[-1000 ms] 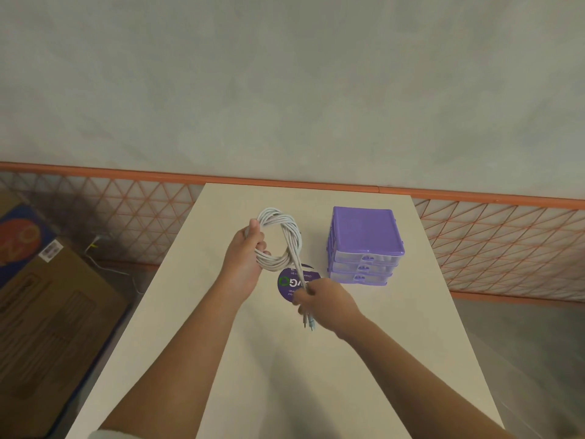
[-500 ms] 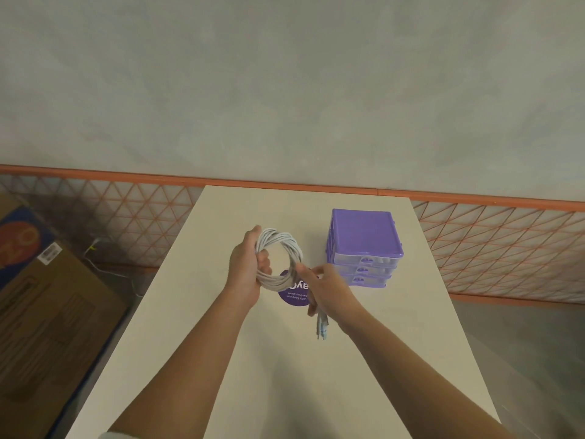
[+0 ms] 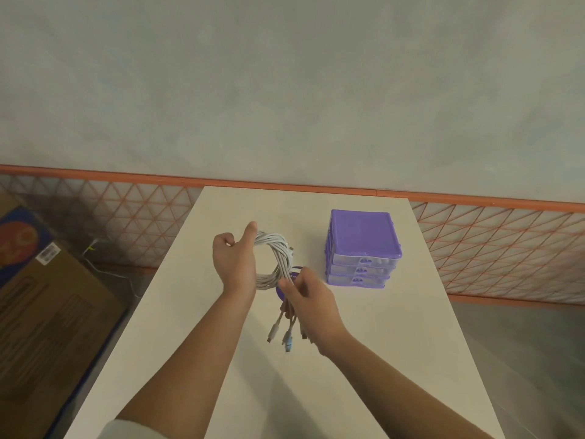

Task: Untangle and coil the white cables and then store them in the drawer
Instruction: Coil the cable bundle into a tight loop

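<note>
Coil [image 3: 273, 262] of white cables hangs above the tabletop [image 3: 395, 337], left of the purple drawer unit [image 3: 364, 247], the left hand [image 3: 235, 262] closed through its loop as anchor while the right hand [image 3: 308, 301] pinches the loose plug ends [image 3: 281, 332], seemingly to wrap them.

Cardboard box [image 3: 53, 315] on floor, left of table [image 3: 395, 359], w/ white barcode label [image 3: 48, 253] near its far edge. Purple round sticker [image 3: 296, 274] on tabletop, mostly hidden. Orange rail [image 3: 126, 177] + orange lattice panel [image 3: 506, 248] along far wall [image 3: 285, 74].
</note>
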A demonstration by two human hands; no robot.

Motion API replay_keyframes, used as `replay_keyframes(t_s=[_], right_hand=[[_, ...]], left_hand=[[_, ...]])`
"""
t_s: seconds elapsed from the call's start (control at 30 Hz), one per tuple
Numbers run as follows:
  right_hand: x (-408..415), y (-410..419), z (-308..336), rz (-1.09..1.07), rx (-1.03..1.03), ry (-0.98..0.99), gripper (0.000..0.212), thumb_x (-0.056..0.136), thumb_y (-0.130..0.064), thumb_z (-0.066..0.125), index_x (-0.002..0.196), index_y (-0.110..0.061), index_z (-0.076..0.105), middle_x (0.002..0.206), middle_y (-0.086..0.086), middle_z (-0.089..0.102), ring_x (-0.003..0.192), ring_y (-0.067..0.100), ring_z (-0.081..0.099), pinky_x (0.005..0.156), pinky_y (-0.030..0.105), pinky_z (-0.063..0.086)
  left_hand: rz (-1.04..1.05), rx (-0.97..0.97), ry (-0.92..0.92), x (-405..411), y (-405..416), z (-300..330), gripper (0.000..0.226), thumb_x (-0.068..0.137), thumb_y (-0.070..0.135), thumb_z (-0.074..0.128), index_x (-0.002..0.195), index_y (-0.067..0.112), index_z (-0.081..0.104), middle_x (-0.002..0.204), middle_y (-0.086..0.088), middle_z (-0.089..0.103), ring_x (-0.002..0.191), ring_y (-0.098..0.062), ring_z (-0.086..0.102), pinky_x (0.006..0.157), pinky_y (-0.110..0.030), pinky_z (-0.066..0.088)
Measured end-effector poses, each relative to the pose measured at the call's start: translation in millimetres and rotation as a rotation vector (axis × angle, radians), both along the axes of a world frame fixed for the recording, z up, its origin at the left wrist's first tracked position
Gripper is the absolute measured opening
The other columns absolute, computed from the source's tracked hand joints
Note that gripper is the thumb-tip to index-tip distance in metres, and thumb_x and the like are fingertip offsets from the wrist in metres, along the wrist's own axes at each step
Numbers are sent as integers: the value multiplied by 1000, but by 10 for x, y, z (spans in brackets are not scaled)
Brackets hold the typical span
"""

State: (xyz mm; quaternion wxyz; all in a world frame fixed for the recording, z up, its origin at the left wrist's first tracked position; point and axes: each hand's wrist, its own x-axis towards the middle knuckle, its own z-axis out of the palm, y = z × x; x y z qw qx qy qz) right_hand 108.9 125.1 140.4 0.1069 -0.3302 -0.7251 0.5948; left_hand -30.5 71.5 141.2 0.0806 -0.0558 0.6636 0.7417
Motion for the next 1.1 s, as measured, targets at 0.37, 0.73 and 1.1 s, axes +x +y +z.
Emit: replay_keyframes(t_s=[0.37,0.73,1.1], right_hand=[[-75,225,-29,38,-87,47,26,93,-30,64,81,-9,54,76,2,74,80,25,73,80,42,60],[-57,211,23,55,-527,92,24,97,-28,59,95,-10,42,67,8,60,58,28,63,77,44,57],[-46,153,-3,162,-223,-2,19,101,-25,51,92,-11,43,73,5,70,54,20,59,56,28,53]], left_hand=[[-98,157,-54,54,25,59,46,85,30,74,72,21,30,45,8,28,42,-13,18,43,-25,15],[-113,155,-53,127,47,42,48,85,30,74,71,21,30,44,8,29,43,-13,17,43,-26,16],[-7,13,41,132,26,-73,49,73,44,76,66,22,33,60,-5,35,52,-20,27,57,-36,30]])
